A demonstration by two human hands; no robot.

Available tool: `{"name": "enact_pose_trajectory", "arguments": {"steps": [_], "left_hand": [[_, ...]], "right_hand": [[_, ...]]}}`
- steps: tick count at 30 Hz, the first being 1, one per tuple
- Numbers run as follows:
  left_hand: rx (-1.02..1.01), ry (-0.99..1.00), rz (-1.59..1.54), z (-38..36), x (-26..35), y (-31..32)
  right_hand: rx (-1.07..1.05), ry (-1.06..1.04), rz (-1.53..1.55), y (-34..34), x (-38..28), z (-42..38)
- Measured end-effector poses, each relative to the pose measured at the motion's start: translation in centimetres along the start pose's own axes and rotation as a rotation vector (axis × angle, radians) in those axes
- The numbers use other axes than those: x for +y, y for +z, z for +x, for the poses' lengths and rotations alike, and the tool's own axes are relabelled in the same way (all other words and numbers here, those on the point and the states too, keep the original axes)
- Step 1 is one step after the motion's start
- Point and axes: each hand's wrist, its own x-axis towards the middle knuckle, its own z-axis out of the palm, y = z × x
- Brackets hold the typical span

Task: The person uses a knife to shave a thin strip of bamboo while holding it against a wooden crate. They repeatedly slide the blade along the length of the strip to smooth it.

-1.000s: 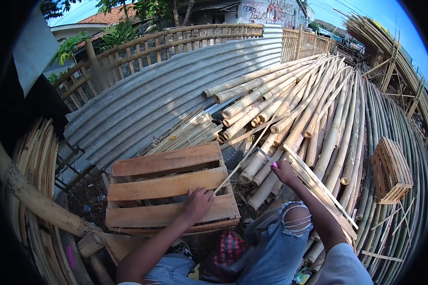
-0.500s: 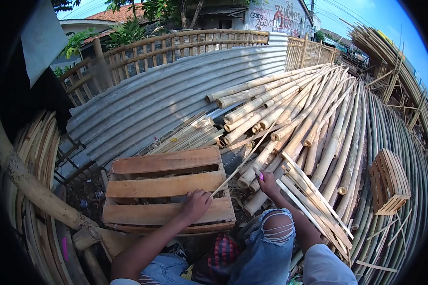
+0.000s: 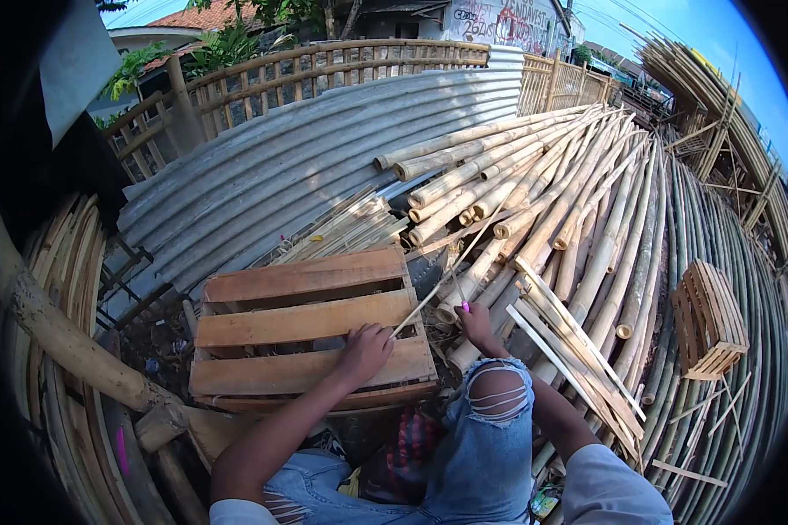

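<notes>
My left hand (image 3: 367, 353) rests on the slatted wooden crate (image 3: 302, 325), its fingers closed around the near end of a thin bamboo strip (image 3: 435, 293). From there the strip slants up and away to the right, toward the pile of poles. In my right hand (image 3: 476, 325), beside my raised knee (image 3: 499, 395), is a knife (image 3: 466, 306) with a pink handle. Its narrow blade points up and overlaps the strip in this view.
Thick bamboo poles (image 3: 578, 206) lie stacked ahead. Split bamboo pieces (image 3: 578, 354) lean at my right, near a second crate (image 3: 711, 319). More split lengths (image 3: 66, 350) stand at left beside a thick bamboo beam (image 3: 79, 350). Corrugated metal sheeting (image 3: 324, 144) lines the back.
My right hand with the knife has moved slightly away from me and left, the blade now lying along the strip. My left hand keeps its hold; the view has shifted slightly.
</notes>
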Motion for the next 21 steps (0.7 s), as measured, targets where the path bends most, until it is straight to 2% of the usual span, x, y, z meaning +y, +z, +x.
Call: {"name": "enact_pose_trajectory", "arguments": {"steps": [3, 5, 11, 12, 15, 17, 19, 21], "left_hand": [[0.005, 0.005, 0.008, -0.1, 0.0, 0.1], [-0.005, -0.006, -0.001, 0.0, 0.0, 0.1], [-0.012, -0.001, 0.007, 0.0, 0.1, 0.0], [-0.002, 0.000, -0.003, -0.1, 0.1, 0.1], [0.002, -0.003, -0.003, -0.1, 0.3, -0.1], [-0.003, -0.008, 0.006, -0.2, 0.1, -0.3], [-0.013, 0.013, 0.012, -0.2, -0.2, 0.0], [-0.031, 0.002, -0.001, -0.2, 0.0, -0.5]], "right_hand": [[-0.060, -0.009, -0.084, -0.7, -0.6, 0.9], [-0.224, 0.051, -0.108, -1.2, -1.3, 1.3], [-0.215, -0.050, -0.232, -1.5, -4.2, 4.4], [-0.318, -0.033, -0.195, -2.8, -7.2, 4.1], [-0.288, -0.150, -0.363, -2.6, -7.2, 6.9], [-0.388, -0.128, -0.303, -2.7, -6.8, 8.7], [-0.468, -0.193, -0.463, -3.3, -7.8, 9.1], [-0.383, -0.162, -0.477, -3.7, -8.5, 7.1]]}}
